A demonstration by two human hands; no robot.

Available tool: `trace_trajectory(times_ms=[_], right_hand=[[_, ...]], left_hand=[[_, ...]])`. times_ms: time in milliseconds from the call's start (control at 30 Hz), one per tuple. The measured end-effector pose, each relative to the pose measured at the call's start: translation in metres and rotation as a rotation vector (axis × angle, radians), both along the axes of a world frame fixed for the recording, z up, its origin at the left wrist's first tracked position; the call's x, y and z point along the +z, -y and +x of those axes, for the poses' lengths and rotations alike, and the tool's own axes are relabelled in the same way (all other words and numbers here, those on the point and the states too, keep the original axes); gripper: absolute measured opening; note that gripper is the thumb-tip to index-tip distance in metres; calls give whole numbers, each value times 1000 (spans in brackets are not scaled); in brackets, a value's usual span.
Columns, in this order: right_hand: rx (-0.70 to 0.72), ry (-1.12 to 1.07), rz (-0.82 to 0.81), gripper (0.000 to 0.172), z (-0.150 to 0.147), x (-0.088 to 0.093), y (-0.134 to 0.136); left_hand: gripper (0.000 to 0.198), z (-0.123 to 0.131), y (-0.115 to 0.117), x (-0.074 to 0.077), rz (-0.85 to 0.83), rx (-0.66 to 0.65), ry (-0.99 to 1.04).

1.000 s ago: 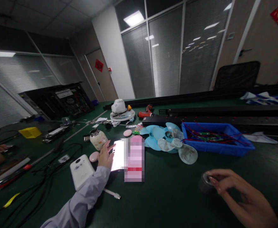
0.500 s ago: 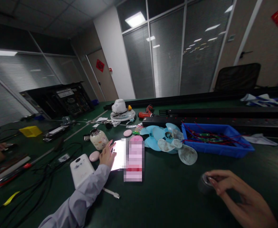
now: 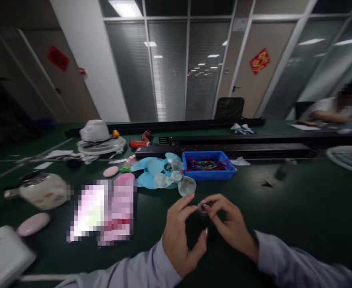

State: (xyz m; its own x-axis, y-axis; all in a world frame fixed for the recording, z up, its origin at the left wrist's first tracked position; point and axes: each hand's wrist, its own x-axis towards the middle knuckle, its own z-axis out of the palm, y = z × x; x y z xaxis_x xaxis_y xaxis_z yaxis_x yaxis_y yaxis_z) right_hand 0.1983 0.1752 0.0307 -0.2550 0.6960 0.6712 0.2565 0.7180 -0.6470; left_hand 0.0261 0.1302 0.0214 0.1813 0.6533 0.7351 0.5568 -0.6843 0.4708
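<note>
Between the thumb and fingers of my right hand (image 3: 228, 222) is a small dark grey cylinder (image 3: 202, 209) with a ring-shaped top end. It is held upright over the green table, and I cannot make out its exact kind. My left hand (image 3: 182, 230) is beside it, thumb and fingers spread apart, with the fingertips close to the cylinder's left side. Whether they touch it I cannot tell. Just beyond my hands lie light-blue fan blades (image 3: 151, 176) and a greyish clear fan blade (image 3: 176, 182).
A blue bin (image 3: 208, 175) of wires stands behind the fan blades. Leftward lie a blurred bright-screened device (image 3: 90, 210), a pink item (image 3: 118, 216), a cream bottle (image 3: 46, 192) and a white power bank (image 3: 6, 256). A red drill (image 3: 141, 141) lies farther back. A person (image 3: 338, 110) sits at far right.
My left hand has left the bright-screened device and come over to the cylinder. My right hand still holds the cylinder, now in front of me. The view has turned right.
</note>
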Motion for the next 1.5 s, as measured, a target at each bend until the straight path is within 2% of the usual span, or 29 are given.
trace_trajectory(times_ms=[100,167,333,500,600,700,767,833,867,933,1000,1067,1200,1367,1500], right_hand=[[5,1,-41,17,-2,2,-2],[2,-12,-40,16,-2,2,-3],[17,-22,-41,14,-1,1,0],[14,-5,-66,14,-2,3,-1],[33,0,-89,12,-3,5,-1],[62,19,-123,12,-2,5,2],[41,36,-136,11,1,1,1],[21,67,-134,8,6,-7,-4],[18,83,-124,7,7,-11,-7],[26,109,-109,5,10,-19,-12],[19,132,-101,5,11,-24,-14],[7,151,-87,5,12,-26,-14],[7,154,-71,5,15,-31,-15],[10,167,-93,7,23,-44,-20],[-23,129,-133,6,19,-41,-19]], left_hand=[[44,10,-26,0,-31,-45,16],[38,8,-31,1,-71,-82,10],[38,-2,-25,1,-89,-115,-26],[41,2,-26,-2,-70,-98,-27],[48,-4,-5,0,-38,-20,-71],[54,-36,29,6,83,97,-181],[50,-74,47,10,248,217,-244],[47,-122,58,13,348,459,-293],[49,-148,62,14,320,594,-325],[50,-193,67,13,248,762,-434],[42,-223,67,7,175,885,-508],[38,-234,65,-1,108,941,-524],[39,-229,60,-12,-26,938,-532],[40,-229,59,-10,-91,966,-599],[45,-231,59,-8,-61,1007,-655]])
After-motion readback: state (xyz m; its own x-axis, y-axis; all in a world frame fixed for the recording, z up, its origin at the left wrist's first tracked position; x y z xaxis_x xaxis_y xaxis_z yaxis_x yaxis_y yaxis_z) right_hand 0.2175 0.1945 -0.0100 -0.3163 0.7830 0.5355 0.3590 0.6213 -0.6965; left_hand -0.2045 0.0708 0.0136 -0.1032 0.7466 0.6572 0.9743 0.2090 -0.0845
